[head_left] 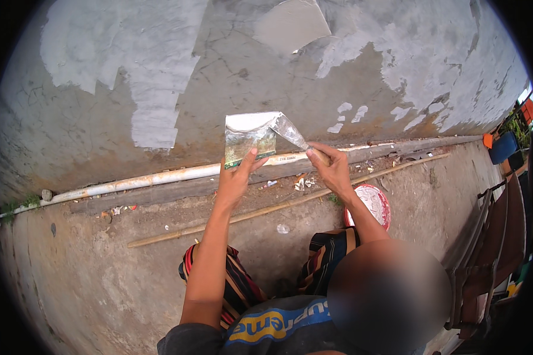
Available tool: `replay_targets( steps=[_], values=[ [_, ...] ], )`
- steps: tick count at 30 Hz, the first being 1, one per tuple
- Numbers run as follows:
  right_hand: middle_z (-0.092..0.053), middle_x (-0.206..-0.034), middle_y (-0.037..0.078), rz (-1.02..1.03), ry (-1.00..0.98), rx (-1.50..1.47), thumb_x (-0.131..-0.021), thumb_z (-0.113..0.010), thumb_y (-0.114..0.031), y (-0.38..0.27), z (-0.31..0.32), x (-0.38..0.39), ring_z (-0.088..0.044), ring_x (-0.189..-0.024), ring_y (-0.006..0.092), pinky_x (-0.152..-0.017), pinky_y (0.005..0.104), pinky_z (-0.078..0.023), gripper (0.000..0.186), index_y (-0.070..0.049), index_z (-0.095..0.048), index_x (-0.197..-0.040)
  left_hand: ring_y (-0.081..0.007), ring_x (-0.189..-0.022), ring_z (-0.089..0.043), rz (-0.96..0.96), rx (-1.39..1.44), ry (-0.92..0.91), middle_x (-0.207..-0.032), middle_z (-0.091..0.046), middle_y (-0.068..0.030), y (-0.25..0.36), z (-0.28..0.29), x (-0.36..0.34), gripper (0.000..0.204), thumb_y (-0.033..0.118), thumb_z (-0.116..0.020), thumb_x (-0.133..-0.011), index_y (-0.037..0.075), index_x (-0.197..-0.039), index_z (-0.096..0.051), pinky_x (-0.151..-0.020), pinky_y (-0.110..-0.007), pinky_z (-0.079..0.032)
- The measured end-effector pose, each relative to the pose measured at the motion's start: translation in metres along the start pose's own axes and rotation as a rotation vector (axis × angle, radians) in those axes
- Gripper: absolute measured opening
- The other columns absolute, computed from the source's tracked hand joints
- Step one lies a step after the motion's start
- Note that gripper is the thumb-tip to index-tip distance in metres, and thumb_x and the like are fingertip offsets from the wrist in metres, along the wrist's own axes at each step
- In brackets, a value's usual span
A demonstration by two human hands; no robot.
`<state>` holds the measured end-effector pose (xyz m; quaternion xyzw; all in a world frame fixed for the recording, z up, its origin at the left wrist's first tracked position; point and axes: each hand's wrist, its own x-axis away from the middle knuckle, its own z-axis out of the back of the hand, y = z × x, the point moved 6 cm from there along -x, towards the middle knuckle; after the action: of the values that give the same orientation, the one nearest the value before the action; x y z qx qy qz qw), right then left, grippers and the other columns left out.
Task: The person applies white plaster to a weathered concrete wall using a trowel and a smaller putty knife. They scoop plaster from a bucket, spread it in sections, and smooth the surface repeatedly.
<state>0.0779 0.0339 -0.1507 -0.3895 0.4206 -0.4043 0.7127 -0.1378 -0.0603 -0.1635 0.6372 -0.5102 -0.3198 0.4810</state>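
Note:
My left hand (237,178) grips the lower edge of a wide, flat putty spreader (250,146), with its thumb across the front. White putty (251,121) lies along the spreader's upper edge. In my right hand (334,170) is a putty knife (291,132), held by its handle. Its smeared metal blade slants up to the left and meets the spreader's upper right corner. Both tools are raised in front of a grey wall (219,77) carrying paler putty patches (157,89).
Below my right forearm stands a red-rimmed bucket (387,220) holding white putty. A white pipe (183,175) runs along the wall's foot. On the ground lies a long bamboo pole (260,213), with scattered litter nearby. Brown cloth (497,236) hangs at the right; a blue container (503,148) stands beyond.

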Motion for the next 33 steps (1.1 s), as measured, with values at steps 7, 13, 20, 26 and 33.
replay_targets(
  steps=[7, 13, 20, 26, 33],
  values=[
    [-0.072, -0.09, 0.008, 0.047, -0.055, 0.08, -0.085, -0.072, -0.021, -0.01, 0.013, -0.005, -0.063, -0.078, 0.0094, -0.07, 0.0254, -0.051, 0.029, -0.002, -0.07, -0.107, -0.0311, -0.11, -0.063, 0.002, -0.073, -0.064, -0.129, -0.053, -0.0241, 0.01, 0.003, 0.001, 0.064, 0.034, -0.064, -0.091, -0.009, -0.133, -0.042, -0.102, -0.045, -0.038],
    [-0.072, -0.095, 0.011, 0.135, -0.132, 0.21, -0.083, -0.073, -0.019, -0.028, 0.012, -0.001, -0.065, -0.079, 0.0123, -0.072, 0.0279, -0.052, 0.029, -0.003, -0.07, -0.108, -0.0289, -0.104, -0.065, 0.038, -0.136, -0.126, -0.119, -0.06, -0.021, 0.006, 0.001, 0.0, 0.055, 0.031, -0.064, -0.092, -0.007, -0.128, -0.046, -0.087, -0.036, -0.049],
    [-0.072, -0.096, 0.013, 0.006, -0.156, 0.074, -0.085, -0.073, -0.019, -0.011, -0.004, 0.006, -0.066, -0.084, 0.0138, -0.073, 0.0288, -0.052, 0.03, -0.001, -0.069, -0.109, -0.0276, -0.1, -0.067, 0.136, -0.304, -0.045, -0.119, -0.06, -0.0209, -0.003, 0.008, 0.003, 0.054, 0.029, -0.065, -0.091, -0.006, -0.128, -0.046, -0.084, -0.035, -0.052],
    [-0.072, -0.097, 0.013, 0.045, -0.149, 0.011, -0.086, -0.072, -0.019, -0.029, -0.021, 0.003, -0.064, -0.085, 0.0135, -0.075, 0.0271, -0.051, 0.03, 0.001, -0.069, -0.108, -0.0238, -0.094, -0.068, 0.043, -0.316, -0.135, -0.103, -0.066, -0.0197, -0.009, 0.011, -0.007, 0.047, 0.028, -0.064, -0.092, -0.01, -0.117, -0.053, -0.075, -0.032, -0.052],
    [-0.062, -0.076, 0.001, -0.06, -0.117, -0.42, -0.093, -0.064, -0.025, -0.05, -0.013, -0.024, -0.048, -0.064, 0.0042, -0.057, 0.0212, -0.039, 0.033, 0.0, -0.066, -0.115, -0.0203, -0.088, -0.068, 0.069, -0.543, -0.156, -0.093, -0.068, -0.0175, -0.034, 0.007, -0.017, 0.03, 0.014, -0.058, -0.092, -0.011, -0.109, -0.059, -0.067, -0.031, -0.055]
  ],
)
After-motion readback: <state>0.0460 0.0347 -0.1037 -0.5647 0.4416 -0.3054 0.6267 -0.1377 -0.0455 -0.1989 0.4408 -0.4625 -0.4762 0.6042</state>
